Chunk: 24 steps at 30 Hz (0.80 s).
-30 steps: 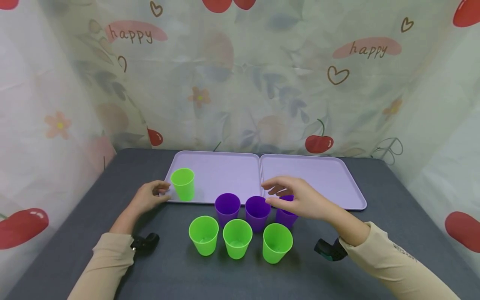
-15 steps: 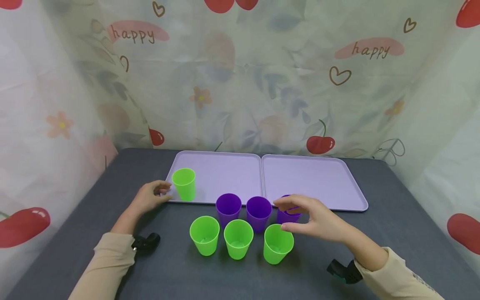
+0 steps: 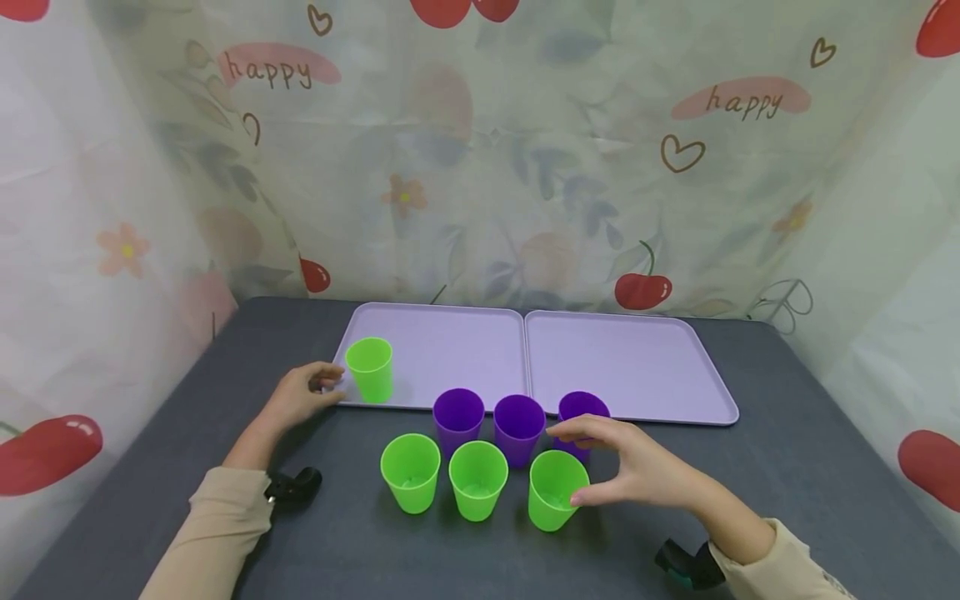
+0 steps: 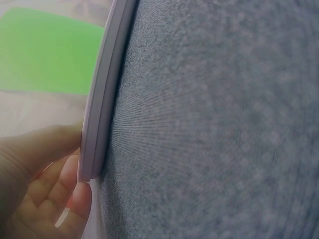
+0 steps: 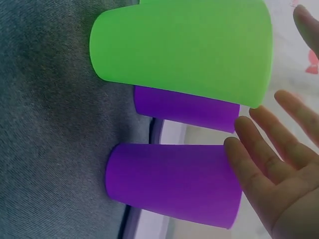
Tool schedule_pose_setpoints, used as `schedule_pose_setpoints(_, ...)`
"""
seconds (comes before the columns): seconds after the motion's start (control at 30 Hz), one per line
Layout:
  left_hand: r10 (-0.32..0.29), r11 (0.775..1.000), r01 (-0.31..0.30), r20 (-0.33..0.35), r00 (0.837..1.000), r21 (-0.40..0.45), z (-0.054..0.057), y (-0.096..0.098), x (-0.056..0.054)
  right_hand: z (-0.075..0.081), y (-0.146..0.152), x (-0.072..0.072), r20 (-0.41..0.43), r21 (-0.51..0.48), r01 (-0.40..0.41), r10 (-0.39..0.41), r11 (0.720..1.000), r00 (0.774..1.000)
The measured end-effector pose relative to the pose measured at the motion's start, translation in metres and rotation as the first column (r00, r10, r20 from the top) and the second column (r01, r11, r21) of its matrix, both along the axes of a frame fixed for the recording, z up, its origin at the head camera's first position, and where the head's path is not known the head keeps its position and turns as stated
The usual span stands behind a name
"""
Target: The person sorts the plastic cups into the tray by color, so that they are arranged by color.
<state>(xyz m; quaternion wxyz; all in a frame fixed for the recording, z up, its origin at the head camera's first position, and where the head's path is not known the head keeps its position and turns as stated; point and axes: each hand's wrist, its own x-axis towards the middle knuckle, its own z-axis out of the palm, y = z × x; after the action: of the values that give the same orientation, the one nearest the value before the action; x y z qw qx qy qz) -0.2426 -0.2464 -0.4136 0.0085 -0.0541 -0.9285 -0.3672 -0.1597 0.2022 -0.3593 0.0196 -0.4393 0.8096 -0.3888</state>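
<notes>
Off the near-left corner of the right tray (image 3: 637, 367), the right hand (image 3: 637, 468), fingers spread, has dropped beside the rightmost green cup (image 3: 552, 493), seemingly not yet gripped, uncovering more of a purple cup (image 3: 583, 405); whether the left hand (image 3: 291, 398) grips the left tray (image 3: 450, 354) is unclear.

Left arm (image 3: 225, 517) extended forward; left hand (image 3: 294, 398) low, left fingers (image 4: 57, 189) bent inward, left thumb (image 4: 55, 142) opposed to them. Right arm (image 3: 735, 525) angled forward and inward; right hand (image 3: 648, 467) loose, 4 right fingers (image 5: 259, 149) extended, slightly spread; right thumb (image 5: 308, 30) standing apart; palm (image 5: 299, 214) visible.
</notes>
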Motion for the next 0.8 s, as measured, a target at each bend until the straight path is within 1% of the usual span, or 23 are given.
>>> schedule_pose_setpoints(0.1, 0.000, 1.000, 0.000, 0.001, 1.000, 0.001, 0.0007, 0.0004, 0.0007, -0.0030, 0.0001, 0.0001, 0.010, -0.006, -0.011, 0.011, 1.000, 1.000)
schedule_pose_setpoints(0.3, 0.000, 1.000, 0.000, 0.008, 1.000, 0.005, 0.0022, 0.0007, 0.0016, -0.0067, -0.0003, 0.0009, 0.018, 0.012, -0.008, 0.008, 1.000, 1.000)
schedule_pose_setpoints(0.5, 0.001, 1.000, -0.001, 0.013, 1.000, 0.010, 0.0042, 0.0025, 0.0040, -0.0076, -0.0014, 0.0026, 0.030, 0.044, 0.011, -0.012, 0.999, 0.999)
schedule_pose_setpoints(0.8, -0.002, 1.000, 0.002, 0.003, 1.000, 0.008, 0.0020, 0.0005, 0.0020, -0.0085, -0.0021, 0.0022, 0.063, 0.074, 0.013, -0.017, 0.997, 0.998)
